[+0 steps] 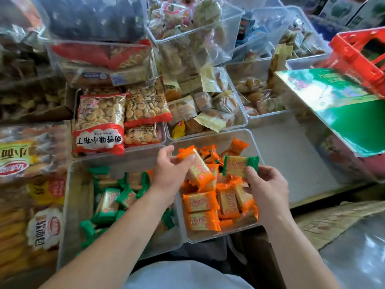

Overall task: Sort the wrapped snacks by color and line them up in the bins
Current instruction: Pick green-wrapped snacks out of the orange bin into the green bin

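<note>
Two clear plastic bins stand side by side in front of me. The left bin (70,205) holds several green-wrapped snacks (108,201). The right bin (210,238) holds several orange-wrapped snacks (201,202). My left hand (168,174) grips one orange-wrapped snack (200,172) above the right bin. My right hand (267,186) pinches a green-wrapped snack (239,165) by its end, also above the right bin.
Behind the two bins stand more clear bins with biscuit bags (100,122) and wrapped cakes (208,109). A green box (343,109) and a red basket (362,57) sit at the right. Bread packs (27,184) lie at the left.
</note>
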Demonstrator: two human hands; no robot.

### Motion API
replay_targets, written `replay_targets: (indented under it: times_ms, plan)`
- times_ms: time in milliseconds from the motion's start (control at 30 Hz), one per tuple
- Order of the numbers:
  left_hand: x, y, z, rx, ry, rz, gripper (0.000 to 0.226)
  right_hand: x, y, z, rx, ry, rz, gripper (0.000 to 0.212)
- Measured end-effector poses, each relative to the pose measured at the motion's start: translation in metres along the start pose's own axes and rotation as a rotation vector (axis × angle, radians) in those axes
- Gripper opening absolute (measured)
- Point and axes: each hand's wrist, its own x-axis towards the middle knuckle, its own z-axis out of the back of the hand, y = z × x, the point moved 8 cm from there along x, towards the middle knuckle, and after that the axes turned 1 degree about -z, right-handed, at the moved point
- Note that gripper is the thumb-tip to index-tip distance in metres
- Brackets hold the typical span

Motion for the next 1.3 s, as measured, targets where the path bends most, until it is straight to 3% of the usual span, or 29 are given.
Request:
replay_targets:
  times_ms: [133,233,367,500,667,800,900,1067,1233,1300]
  plan:
    - [0.009,0.001,-0.046,-0.163,0.010,0.062,0.071,0.019,0.003,0.007,0.149,0.118,-0.125,0.018]
    - [0.000,0.005,-0.049,0.153,0.072,-0.018,0.062,0.026,-0.008,0.023,0.003,0.165,-0.160,0.010]
    - [-0.013,0.019,-0.032,0.621,0.134,-0.219,0.046,0.028,-0.016,0.049,-0.272,0.176,-0.013,0.011]
    - [-0.035,0.046,-0.044,0.914,0.345,-0.330,0.037,0.028,-0.040,0.038,-0.627,0.406,0.110,0.011]
    - [-0.067,0.054,-0.098,1.141,0.592,-0.783,0.042,0.032,-0.075,0.012,-1.182,0.610,0.261,0.005]
    - [-0.070,0.074,-0.143,1.426,0.825,-0.912,0.054,0.041,-0.072,0.001,-1.246,0.652,0.295,0.021]
    - [-0.060,0.078,-0.148,1.596,0.773,-0.923,0.054,0.045,-0.063,0.003,-1.225,0.664,0.327,0.029]
    - [-0.036,0.051,-0.119,1.560,0.504,-0.875,0.043,0.046,-0.068,0.001,-1.324,0.634,0.355,0.048]
    - [-0.019,0.034,-0.095,1.497,0.372,-0.712,0.046,0.043,-0.075,-0.012,-1.448,0.655,0.431,0.026]
    - [-0.020,0.036,-0.091,1.440,0.358,-0.691,0.045,0.049,-0.074,-0.010,-1.380,0.627,0.418,0.026]
